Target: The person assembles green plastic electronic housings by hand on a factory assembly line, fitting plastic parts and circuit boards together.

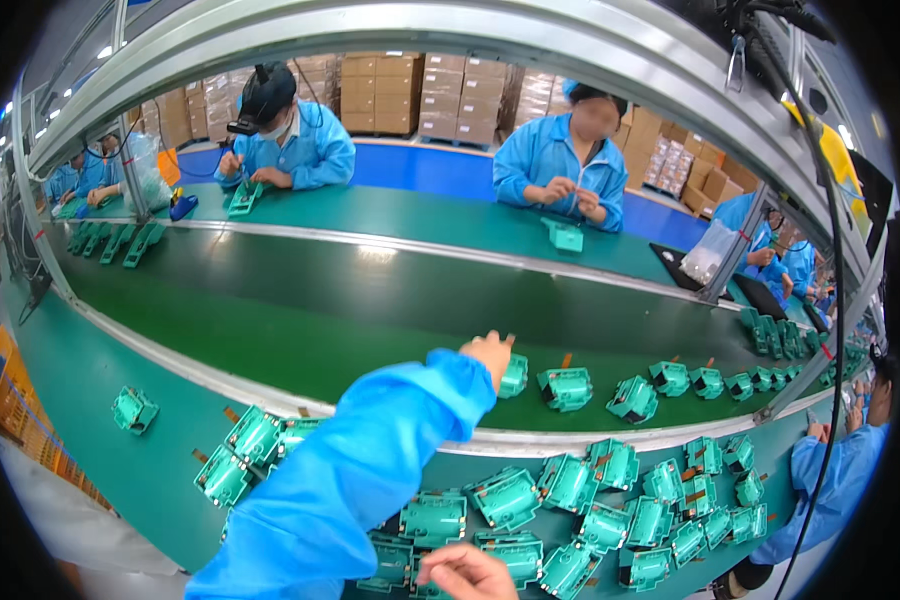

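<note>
My left arm, in a blue sleeve, reaches across the bench onto the green conveyor belt. At its end my left hand (488, 358) is closed at a green plastic housing (513, 376), which it partly hides. The housing sits at the left end of a row of similar housings (567, 389) along the belt's near side. At the lower edge my right hand (467, 572) shows loosely curled fingers with nothing visible in them. It is over the near bench, close to several more green housings (433, 518), some with brown strips sticking out.
A metal rail (530, 440) separates bench from belt. One housing (135, 410) lies apart at left. Across the belt two people in blue (300, 150) handle green parts. A metal beam (390, 32) spans overhead, and a black cable (838, 300) hangs at right, near another worker's sleeve (840, 490).
</note>
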`<state>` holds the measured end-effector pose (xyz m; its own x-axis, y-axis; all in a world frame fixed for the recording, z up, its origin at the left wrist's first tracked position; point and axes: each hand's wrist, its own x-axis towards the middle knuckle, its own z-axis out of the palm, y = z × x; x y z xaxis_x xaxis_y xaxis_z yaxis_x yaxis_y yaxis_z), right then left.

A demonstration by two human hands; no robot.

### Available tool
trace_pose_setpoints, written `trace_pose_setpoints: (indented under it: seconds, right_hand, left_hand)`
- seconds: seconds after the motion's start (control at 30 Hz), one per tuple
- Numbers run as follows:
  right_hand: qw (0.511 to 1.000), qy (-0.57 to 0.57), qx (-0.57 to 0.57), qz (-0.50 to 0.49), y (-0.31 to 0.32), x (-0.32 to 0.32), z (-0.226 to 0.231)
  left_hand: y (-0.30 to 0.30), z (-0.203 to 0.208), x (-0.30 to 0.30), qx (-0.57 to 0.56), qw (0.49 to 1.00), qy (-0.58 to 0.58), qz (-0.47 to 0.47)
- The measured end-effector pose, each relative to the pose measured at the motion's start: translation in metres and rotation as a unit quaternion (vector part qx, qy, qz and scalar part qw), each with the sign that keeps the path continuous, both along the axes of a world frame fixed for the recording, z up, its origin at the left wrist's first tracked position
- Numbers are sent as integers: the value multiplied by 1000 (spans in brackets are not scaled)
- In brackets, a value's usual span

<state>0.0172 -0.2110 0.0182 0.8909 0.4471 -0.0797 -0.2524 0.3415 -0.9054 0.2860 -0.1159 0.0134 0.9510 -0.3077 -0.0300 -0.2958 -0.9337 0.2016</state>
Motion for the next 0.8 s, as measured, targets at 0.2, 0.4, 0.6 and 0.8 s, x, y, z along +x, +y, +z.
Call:
trace_pose_setpoints:
  seconds: [0.2, 0.4, 0.6, 0.8]
  right_hand:
    - [996, -16, 41, -82, -22, 13, 21]
    - [969, -109, 53, -216, -15, 24, 17]
    - [973, -101, 45, -204, -10, 18, 16]
    - [976, -84, 50, -196, -6, 21, 13]
  left_hand:
    - [72, 99, -73, 9, 993, -29, -114]
    - [155, 118, -257, -101, 991, 9, -88]
    - [146, 59, -368, -112, 988, 63, -81]
    - [115, 23, -378, -133, 987, 24, -81]
